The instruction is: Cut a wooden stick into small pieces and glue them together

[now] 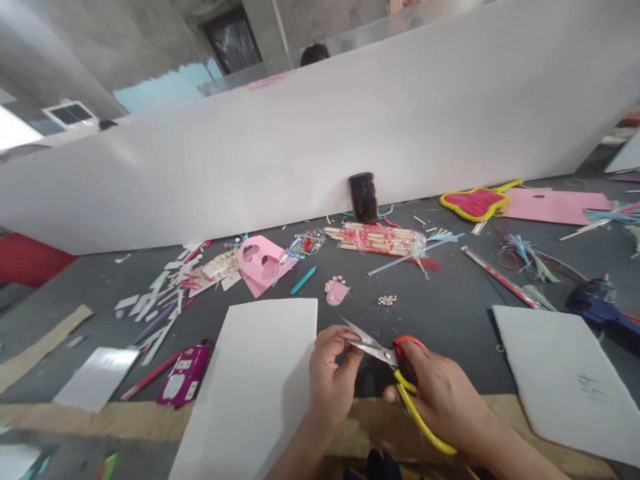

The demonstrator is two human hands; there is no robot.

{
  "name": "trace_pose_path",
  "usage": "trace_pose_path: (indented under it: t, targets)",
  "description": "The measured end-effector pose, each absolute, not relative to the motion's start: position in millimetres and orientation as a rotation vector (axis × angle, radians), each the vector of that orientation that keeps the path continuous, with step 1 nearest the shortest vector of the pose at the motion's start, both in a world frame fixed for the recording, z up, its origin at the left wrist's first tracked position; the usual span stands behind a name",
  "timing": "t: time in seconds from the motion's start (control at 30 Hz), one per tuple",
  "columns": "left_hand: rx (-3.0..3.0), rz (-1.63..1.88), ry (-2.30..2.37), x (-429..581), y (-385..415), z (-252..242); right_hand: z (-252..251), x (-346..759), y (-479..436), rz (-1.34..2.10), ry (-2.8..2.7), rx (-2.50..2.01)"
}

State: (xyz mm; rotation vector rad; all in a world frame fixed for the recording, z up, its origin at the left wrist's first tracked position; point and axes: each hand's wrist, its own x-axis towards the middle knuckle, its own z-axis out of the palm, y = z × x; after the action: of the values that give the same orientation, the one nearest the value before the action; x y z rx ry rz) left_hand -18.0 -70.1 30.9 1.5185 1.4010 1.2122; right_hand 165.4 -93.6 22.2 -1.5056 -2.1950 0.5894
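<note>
My right hand (440,393) grips a pair of scissors (385,360) with yellow and red handles. The steel blades are slightly apart and point left. My left hand (330,380) is just left of the blades, its fingers curled in a pinch at the blade tips. What it pinches is too small to make out. A white foam sheet (255,387) lies right beside my left hand on the dark table (450,313).
A second white sheet (565,380) lies at right, a blue glue gun (597,303) behind it. Wooden sticks in a bundle (377,239), a phone (363,197) leaning on the white partition (320,147), pink cutouts (260,263), beads (387,300) and a purple packet (184,375) lie about.
</note>
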Motion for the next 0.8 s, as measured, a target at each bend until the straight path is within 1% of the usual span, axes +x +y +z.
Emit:
trace_pose_path:
  t: [0.2,0.37,0.57,0.8]
  targets:
    - [1.587,1.146,1.357,-20.1,-68.0,38.6,24.2,167.1,-93.8,0.613,-2.240,-1.486]
    - [1.600,1.073,1.328,-23.6,-65.8,40.9,21.8,164.9,-95.2,0.700,-2.241,-1.538]
    - [1.516,1.084,1.331,-22.2,-66.7,36.3,20.9,161.4,-97.0,0.703,-2.269,-1.586]
    - [1.500,1.122,1.354,-18.6,-68.7,34.8,22.1,160.3,-97.7,0.830,-2.174,-1.621]
